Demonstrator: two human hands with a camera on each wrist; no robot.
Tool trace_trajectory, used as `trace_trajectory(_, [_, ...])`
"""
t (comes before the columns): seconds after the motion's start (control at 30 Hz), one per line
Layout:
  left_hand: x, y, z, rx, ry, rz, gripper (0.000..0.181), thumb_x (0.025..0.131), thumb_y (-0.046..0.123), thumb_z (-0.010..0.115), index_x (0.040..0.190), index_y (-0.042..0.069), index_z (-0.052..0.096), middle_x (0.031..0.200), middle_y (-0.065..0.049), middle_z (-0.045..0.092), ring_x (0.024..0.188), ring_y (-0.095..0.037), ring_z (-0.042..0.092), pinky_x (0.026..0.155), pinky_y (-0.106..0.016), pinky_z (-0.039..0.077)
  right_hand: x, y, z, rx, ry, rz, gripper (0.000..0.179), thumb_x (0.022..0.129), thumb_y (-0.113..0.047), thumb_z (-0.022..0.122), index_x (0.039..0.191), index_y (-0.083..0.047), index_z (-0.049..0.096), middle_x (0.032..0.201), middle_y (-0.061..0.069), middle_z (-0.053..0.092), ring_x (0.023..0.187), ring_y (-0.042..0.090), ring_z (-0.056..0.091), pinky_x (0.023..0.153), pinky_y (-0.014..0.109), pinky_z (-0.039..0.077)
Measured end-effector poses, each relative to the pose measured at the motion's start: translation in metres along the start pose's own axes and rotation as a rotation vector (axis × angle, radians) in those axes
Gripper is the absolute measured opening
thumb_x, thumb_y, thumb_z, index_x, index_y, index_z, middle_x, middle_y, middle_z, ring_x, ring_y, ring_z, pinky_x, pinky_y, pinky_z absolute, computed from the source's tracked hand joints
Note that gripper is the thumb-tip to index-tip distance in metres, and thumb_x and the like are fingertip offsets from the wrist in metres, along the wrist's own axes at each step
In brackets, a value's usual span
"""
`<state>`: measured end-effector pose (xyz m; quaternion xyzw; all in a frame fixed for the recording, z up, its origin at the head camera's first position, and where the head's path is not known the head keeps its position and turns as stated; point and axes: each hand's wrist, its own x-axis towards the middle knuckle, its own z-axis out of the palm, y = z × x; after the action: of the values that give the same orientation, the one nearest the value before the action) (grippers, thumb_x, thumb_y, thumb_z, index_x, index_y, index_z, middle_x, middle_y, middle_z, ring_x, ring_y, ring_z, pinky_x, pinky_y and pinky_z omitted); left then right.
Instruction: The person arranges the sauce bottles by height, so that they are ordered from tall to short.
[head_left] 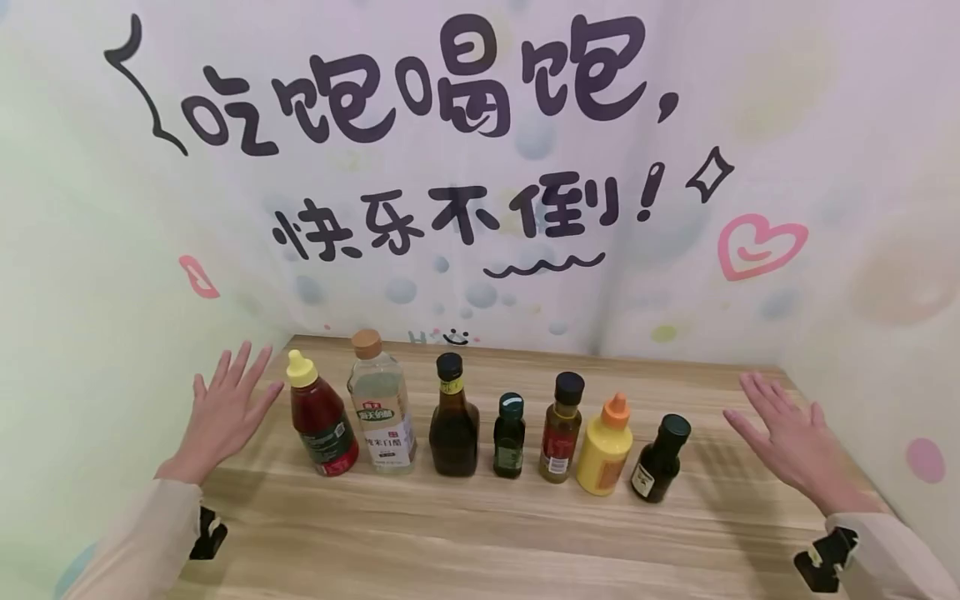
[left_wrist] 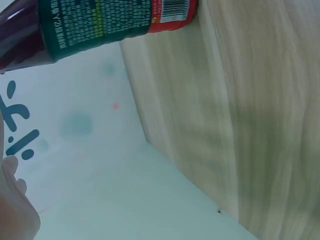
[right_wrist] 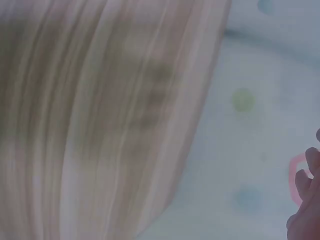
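My left hand [head_left: 222, 414] is held over the table's left side, fingers straight and spread, holding nothing. Nearest to it stands a red sauce squeeze bottle [head_left: 322, 421] with a yellow nozzle cap; its label [left_wrist: 100, 22] fills the top of the left wrist view. On the far right my right hand [head_left: 791, 437] hovers with straight fingers and an empty palm. The dark bottle with a black cap [head_left: 660, 458] is the bottle closest to it. Between them, upright in a row, are a clear white vinegar bottle [head_left: 384, 408] and a tall dark sauce bottle [head_left: 455, 425].
The row also has a small green-capped bottle [head_left: 510, 437], a black-capped bottle with a red label [head_left: 561, 433] and a yellow squeeze bottle [head_left: 606, 450] with an orange nozzle. A printed curtain [head_left: 480, 167] hangs behind the wooden table [head_left: 480, 542] and along both sides.
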<state>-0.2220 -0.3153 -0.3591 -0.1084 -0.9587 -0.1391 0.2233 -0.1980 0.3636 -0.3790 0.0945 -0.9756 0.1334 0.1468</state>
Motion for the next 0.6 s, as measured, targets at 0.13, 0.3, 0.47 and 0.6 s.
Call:
trace_trajectory(0.13, [0.005,0.005,-0.005,-0.019,0.019,0.013,0.058,0.094,0.038,0.036,0.143,0.013,0.015,0.142,-0.024,0.015,0.130,-0.040,0.002,0.090,-0.069,-0.001,0.002,-0.001,-0.009,0.015,0.014,-0.013,0.066,0.093,-0.037,0.041,0.143,-0.010,0.008,0.143,0.024,0.012,0.131,0.036,0.001,0.092,0.059,-0.019])
trace_trajectory(0.3, [0.009,0.011,-0.014,-0.054,0.066,0.005,0.058,0.094,0.038,0.038,0.142,0.012,0.018,0.143,-0.022,0.015,0.130,-0.039,0.003,0.092,-0.068,-0.001,0.006,-0.006,-0.018,0.075,0.064,-0.036,0.063,0.092,-0.032,0.045,0.142,-0.007,0.016,0.140,0.026,0.019,0.130,0.039,0.008,0.093,0.059,-0.017])
trace_trajectory(0.47, [0.011,0.018,-0.023,-0.144,0.091,-0.027,0.059,0.093,0.036,0.040,0.142,0.010,0.019,0.142,-0.023,0.015,0.130,-0.041,0.004,0.091,-0.069,-0.001,0.011,-0.017,-0.027,0.130,0.116,-0.056,0.059,0.092,-0.029,0.048,0.138,-0.002,0.025,0.137,0.027,0.025,0.126,0.043,0.017,0.097,0.058,-0.012])
trace_trajectory(0.6, [0.013,0.023,-0.028,-0.247,0.080,-0.046,0.060,0.093,0.032,0.042,0.142,0.008,0.017,0.143,-0.023,0.013,0.129,-0.043,0.004,0.094,-0.066,0.002,0.015,-0.030,-0.037,0.186,0.135,-0.061,0.056,0.090,-0.027,0.051,0.134,0.002,0.033,0.135,0.027,0.029,0.121,0.047,0.024,0.094,0.063,0.012])
